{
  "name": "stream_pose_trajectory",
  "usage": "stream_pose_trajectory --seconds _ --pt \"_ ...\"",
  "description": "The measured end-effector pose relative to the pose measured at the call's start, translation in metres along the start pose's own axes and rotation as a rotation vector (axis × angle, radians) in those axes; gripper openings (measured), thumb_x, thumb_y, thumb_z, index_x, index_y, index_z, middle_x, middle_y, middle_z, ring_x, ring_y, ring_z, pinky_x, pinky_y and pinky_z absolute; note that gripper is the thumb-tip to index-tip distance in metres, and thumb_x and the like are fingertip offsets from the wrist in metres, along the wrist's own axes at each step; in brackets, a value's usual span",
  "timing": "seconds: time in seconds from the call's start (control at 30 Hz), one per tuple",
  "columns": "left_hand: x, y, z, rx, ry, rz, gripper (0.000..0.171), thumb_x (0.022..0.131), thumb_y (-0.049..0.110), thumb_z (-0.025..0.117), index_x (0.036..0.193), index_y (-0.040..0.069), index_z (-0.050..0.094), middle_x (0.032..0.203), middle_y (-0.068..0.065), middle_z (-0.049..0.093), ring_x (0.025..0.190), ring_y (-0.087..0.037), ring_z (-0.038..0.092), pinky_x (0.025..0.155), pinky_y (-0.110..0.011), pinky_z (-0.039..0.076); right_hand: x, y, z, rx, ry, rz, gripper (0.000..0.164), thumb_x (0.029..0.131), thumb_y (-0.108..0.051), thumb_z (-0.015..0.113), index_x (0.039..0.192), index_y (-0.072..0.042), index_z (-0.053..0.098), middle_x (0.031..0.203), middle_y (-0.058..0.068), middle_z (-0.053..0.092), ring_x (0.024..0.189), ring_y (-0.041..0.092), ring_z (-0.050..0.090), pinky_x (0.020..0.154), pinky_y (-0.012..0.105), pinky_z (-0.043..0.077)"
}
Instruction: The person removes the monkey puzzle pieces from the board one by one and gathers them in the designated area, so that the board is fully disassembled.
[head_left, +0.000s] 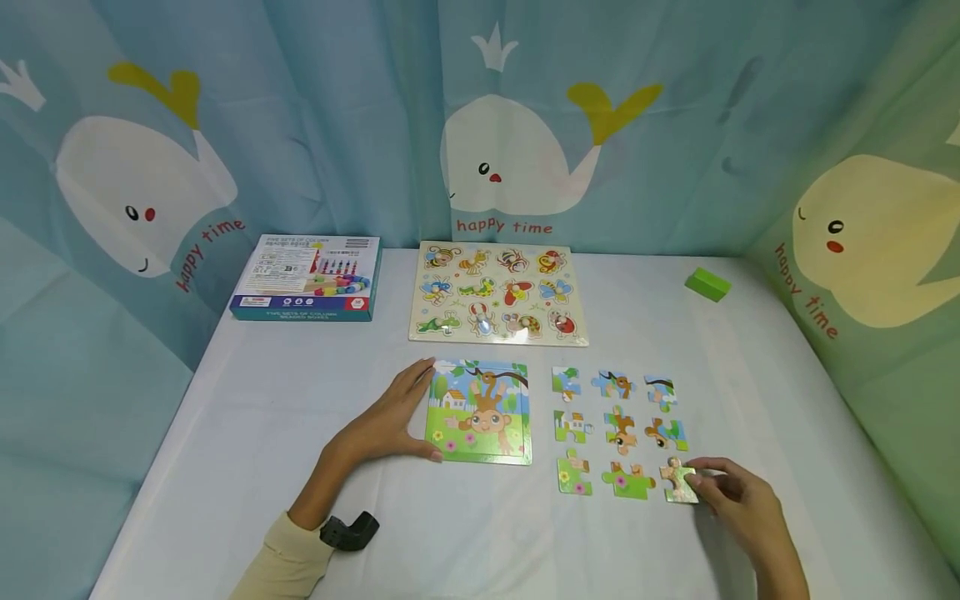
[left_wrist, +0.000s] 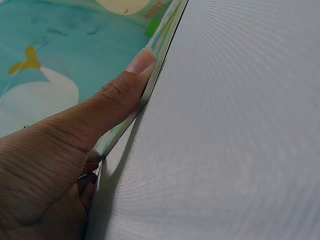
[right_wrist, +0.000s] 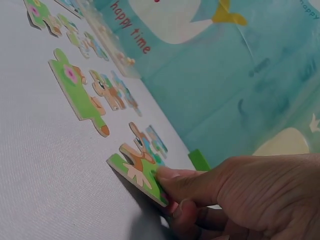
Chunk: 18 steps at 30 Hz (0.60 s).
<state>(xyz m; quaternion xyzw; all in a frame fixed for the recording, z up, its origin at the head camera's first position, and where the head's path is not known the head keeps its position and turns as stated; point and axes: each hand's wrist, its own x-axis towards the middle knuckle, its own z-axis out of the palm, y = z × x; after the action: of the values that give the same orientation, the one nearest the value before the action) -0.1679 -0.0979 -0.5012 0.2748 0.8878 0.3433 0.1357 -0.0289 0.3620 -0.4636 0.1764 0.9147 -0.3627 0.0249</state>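
Observation:
In the head view, my left hand (head_left: 386, 421) holds the square monkey puzzle board (head_left: 480, 408) by its left side. The thumb lies at the near corner and the fingertips reach the far one. The left wrist view shows that thumb (left_wrist: 117, 95) along the board's edge. To the right, my right hand (head_left: 746, 504) pinches a green jigsaw piece (head_left: 681, 487) between thumb and fingers, at the near right of loose pieces laid in three rows. Seen from the right wrist, this piece (right_wrist: 135, 172) is tilted, with a shadow beneath it. A green piece with a pink flower (right_wrist: 75, 85) lies beside it.
Behind the puzzle board lies a wooden insect peg puzzle (head_left: 498, 293). A boxed bead set (head_left: 306, 279) stands at the back left, and a green block (head_left: 708, 284) at the back right. Whale-print curtains (head_left: 337, 125) close off the back and sides of the white table (head_left: 450, 533).

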Motion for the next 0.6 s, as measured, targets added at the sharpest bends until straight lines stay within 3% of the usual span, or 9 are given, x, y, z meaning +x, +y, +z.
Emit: stream_pose_trajectory --seconds 0.17,0.47,0.6 --pt "0.0003 0.0011 -0.0004 -0.001 0.007 0.005 0.132 0.061 0.056 0.088 0.156 0.002 0.014 0.165 -0.010 0.005 0.152 -0.031 0.005 0.119 -0.049 0.023 0.0006 -0.0007 -0.0001 -0.031 0.020 -0.019 0.030 0.093 -0.024 0.068 0.112 -0.001 0.067 0.072 -0.003 0.064 0.056 0.004 0.051 0.051 0.024 0.041" --pt "-0.0003 0.0011 -0.0006 -0.002 0.004 -0.001 0.132 0.061 0.055 0.088 0.156 0.002 0.013 0.165 -0.011 0.005 0.152 -0.031 0.005 0.118 -0.050 0.023 0.0022 -0.0022 -0.0009 -0.060 0.005 0.072 0.031 0.093 -0.023 0.068 0.115 -0.001 0.066 0.083 0.003 0.065 0.060 0.005 0.056 0.054 0.024 0.044" --pt "-0.0002 0.0012 -0.0008 0.000 0.000 0.003 0.132 0.061 0.055 0.088 0.156 0.002 0.013 0.165 -0.011 0.005 0.152 -0.031 0.005 0.119 -0.050 0.022 0.0019 -0.0021 -0.0001 -0.065 0.022 0.067 0.030 0.091 -0.023 0.069 0.113 -0.002 0.067 0.080 0.001 0.064 0.060 0.004 0.055 0.054 0.023 0.043"
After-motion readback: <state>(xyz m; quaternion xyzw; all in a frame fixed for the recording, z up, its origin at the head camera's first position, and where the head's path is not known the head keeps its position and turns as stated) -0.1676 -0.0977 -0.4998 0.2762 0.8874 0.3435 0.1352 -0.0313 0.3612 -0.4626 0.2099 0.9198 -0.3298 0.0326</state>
